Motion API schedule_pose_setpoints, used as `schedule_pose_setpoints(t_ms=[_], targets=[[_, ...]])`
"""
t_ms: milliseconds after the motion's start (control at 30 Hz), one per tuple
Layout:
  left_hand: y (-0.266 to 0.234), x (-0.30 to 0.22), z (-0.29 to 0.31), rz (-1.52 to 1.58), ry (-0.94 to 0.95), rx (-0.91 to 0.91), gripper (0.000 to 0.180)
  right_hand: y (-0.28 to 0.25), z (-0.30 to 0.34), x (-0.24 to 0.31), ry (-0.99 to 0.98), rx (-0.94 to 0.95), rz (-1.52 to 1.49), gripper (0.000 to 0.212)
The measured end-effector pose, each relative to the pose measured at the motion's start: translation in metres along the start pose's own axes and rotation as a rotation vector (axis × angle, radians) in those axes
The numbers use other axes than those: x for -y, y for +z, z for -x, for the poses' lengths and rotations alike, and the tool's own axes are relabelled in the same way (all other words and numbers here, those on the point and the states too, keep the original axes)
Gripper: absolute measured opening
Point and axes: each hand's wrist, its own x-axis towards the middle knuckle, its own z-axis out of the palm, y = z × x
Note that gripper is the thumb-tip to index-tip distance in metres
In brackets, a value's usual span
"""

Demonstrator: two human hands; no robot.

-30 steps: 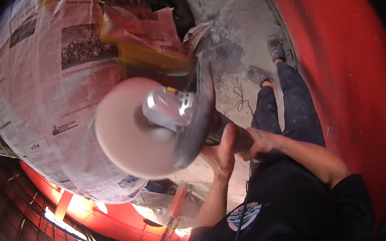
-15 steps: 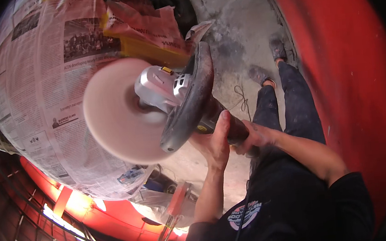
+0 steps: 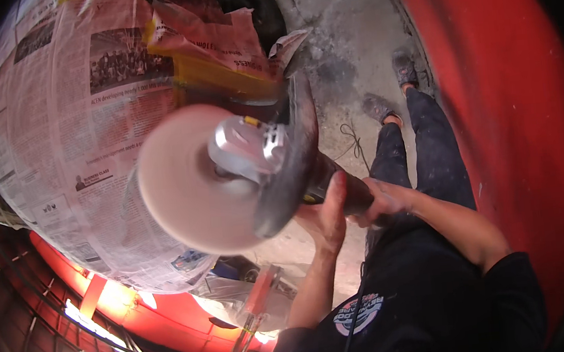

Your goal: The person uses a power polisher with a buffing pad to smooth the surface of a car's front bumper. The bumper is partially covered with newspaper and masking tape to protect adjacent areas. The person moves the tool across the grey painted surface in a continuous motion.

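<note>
My right hand point(image 3: 386, 200) is closed around the rear grip of a rotary polisher point(image 3: 242, 146), near its end. My left hand point(image 3: 326, 218) wraps the polisher's body from the left side, with the thumb laid up along it. The machine has a silver head, a thick black loop handle point(image 3: 288, 169) that looks smeared by motion, and a wide, pale round pad point(image 3: 186, 191). The pad's face is blurred, as if spinning. Behind it bulges a large rounded surface covered with newspaper point(image 3: 45, 156). Whether the pad touches anything is hidden.
Yellow tape point(image 3: 220, 81) edges the newspaper, with a black part point(image 3: 260, 7) above it. A red panel point(image 3: 496, 90) runs along the right. Below my hands, a thin cord point(image 3: 352, 139) lies on the grey concrete floor point(image 3: 343, 30). A metal stand point(image 3: 251, 319) is at lower left.
Both hands have shifted the polisher a little to the right and downward in the picture. The pad has moved with it, and my grip stays the same.
</note>
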Motion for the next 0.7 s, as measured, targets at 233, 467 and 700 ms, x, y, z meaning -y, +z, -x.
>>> schedule_pose_setpoints(t_ms=[233,467,700], targets=[[0.001,0.001,-0.009,0.042,-0.052,0.042,0.092,-0.009,-0.006,0.004,0.036,-0.040,0.041,0.032],[0.005,0.005,0.000,0.035,0.017,0.023,0.064,-0.004,0.008,0.002,-0.046,-0.041,-0.032,0.020],[0.001,0.008,-0.021,0.034,0.058,0.046,0.080,-0.006,-0.011,0.000,-0.009,0.009,-0.063,0.033]])
